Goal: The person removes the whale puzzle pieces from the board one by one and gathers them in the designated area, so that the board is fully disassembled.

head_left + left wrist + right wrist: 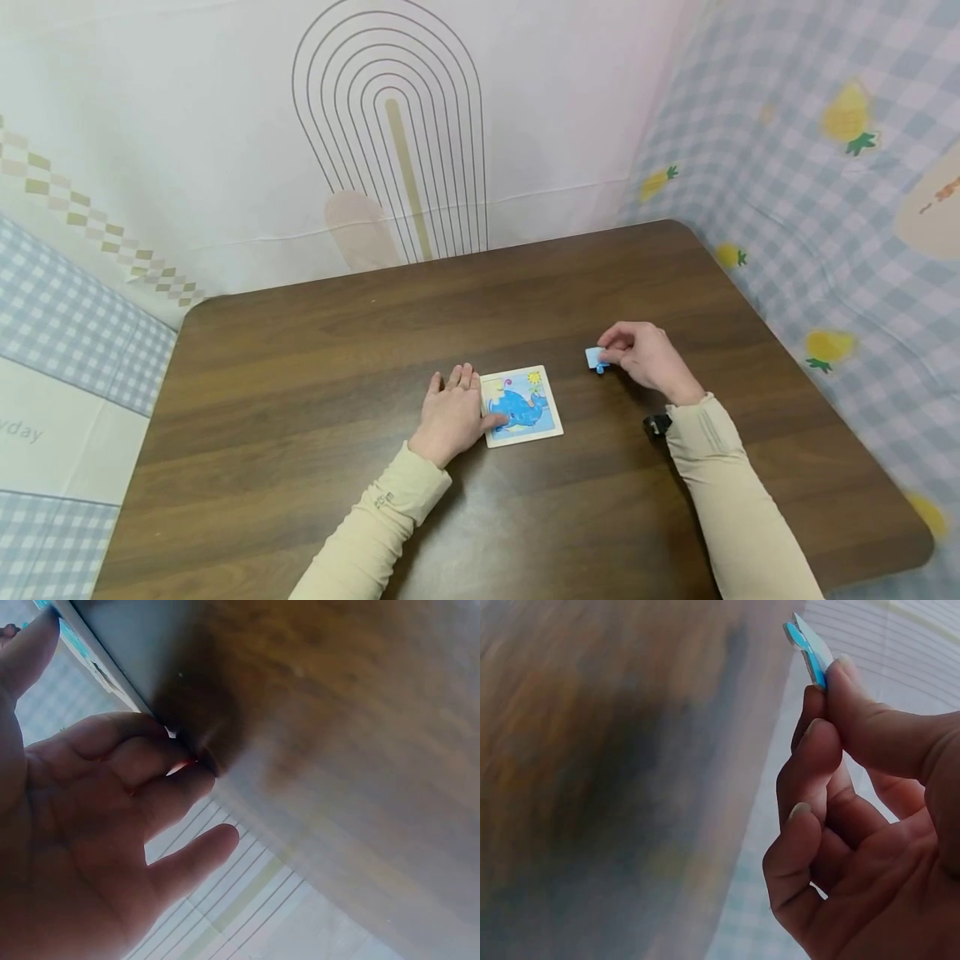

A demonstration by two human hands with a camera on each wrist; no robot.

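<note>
A square puzzle board (556, 417) with a pale frame lies on the table, showing a blue whale and a yellow sun. Bare cream shows at its upper left. My left hand (450, 418) rests at its left edge with fingers extended, its thumb lying over the picture. In the left wrist view, the fingers (176, 799) are slightly bent along the board's edge. To the right of the board, my right hand (641, 357) pinches a small blue puzzle piece (593, 358) between thumb and forefinger. The right wrist view shows this piece (810, 652) edge-on, the other fingers curled below.
The brown wooden table (300, 400) has rounded corners. Behind it hangs a white cloth (555, 125) with an arch pattern, and a checked cloth (795, 250) with pineapples borders the right side. A black object (657, 427) sits at my right cuff.
</note>
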